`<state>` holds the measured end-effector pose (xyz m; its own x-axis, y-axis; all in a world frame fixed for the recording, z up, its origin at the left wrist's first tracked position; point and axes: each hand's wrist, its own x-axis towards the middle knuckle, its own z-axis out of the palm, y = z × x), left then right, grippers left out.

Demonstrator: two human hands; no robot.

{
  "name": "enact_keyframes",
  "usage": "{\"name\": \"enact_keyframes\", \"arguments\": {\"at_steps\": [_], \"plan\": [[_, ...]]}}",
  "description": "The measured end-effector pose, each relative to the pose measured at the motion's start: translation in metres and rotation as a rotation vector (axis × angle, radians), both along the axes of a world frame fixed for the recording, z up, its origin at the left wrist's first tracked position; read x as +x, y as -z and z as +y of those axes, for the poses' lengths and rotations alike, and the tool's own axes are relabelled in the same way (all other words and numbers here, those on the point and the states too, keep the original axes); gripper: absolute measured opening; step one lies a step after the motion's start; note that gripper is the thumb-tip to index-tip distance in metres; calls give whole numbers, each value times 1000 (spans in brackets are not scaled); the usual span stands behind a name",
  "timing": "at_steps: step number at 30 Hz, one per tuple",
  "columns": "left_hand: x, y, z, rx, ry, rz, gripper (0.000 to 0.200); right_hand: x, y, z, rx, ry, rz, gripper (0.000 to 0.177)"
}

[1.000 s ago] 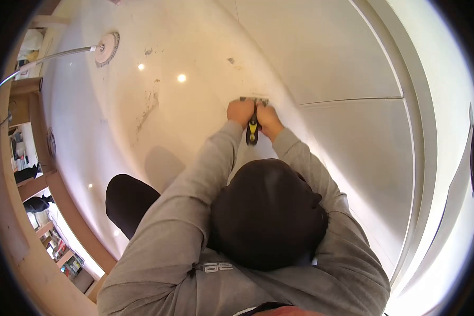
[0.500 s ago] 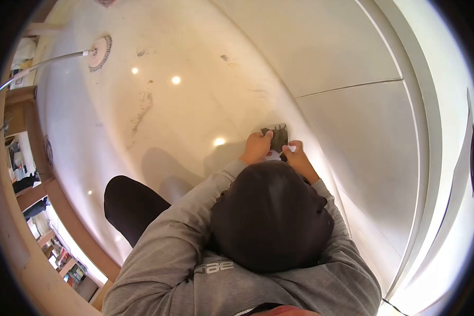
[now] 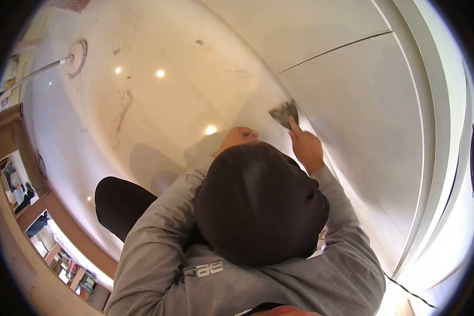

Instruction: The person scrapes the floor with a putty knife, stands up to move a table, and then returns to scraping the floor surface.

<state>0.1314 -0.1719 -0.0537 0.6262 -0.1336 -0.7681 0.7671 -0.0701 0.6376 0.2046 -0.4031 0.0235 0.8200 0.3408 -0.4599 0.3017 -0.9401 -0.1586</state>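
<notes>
My right hand (image 3: 307,148) is closed round a putty knife (image 3: 284,114), its index finger stretched along the tool toward the blade. The wide, dark-smudged blade points away from me, at the line where the pale floor (image 3: 179,100) meets the white panels (image 3: 353,95). To the left of it, my left hand (image 3: 239,138) is curled in front of my raised knee, away from the blade. Whatever its fingers may hold is hidden. My dark-covered knee partly blocks the view of both forearms.
A round brush (image 3: 78,59) on a long pole lies at the far left. Dark smears (image 3: 124,108) mark the floor. Wooden shelving (image 3: 68,226) with assorted items runs along the left. A thin cable (image 3: 411,292) lies at the lower right.
My hands have parted. The left has let go of the blade and drawn back left; the right has carried the putty knife slightly forward along the panels. The view has shifted somewhat.
</notes>
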Motion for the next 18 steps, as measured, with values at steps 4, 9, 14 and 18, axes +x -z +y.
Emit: {"name": "enact_keyframes", "arguments": {"at_steps": [4, 9, 14, 18], "plan": [[6, -45, 32, 123, -31, -146, 31, 21, 12, 24, 157, -23, -54, 42], [2, -76, 68, 234, -77, -155, 32, -6, -16, -15, 71, -89, 36, 43], [-1, -78, 48, 283, -29, -202, 31, -2, -32, -12, 63, -53, 64, 41], [-2, -76, 45, 204, 85, -244, 28, -7, -22, -8, 40, -40, 84, 43]]}}
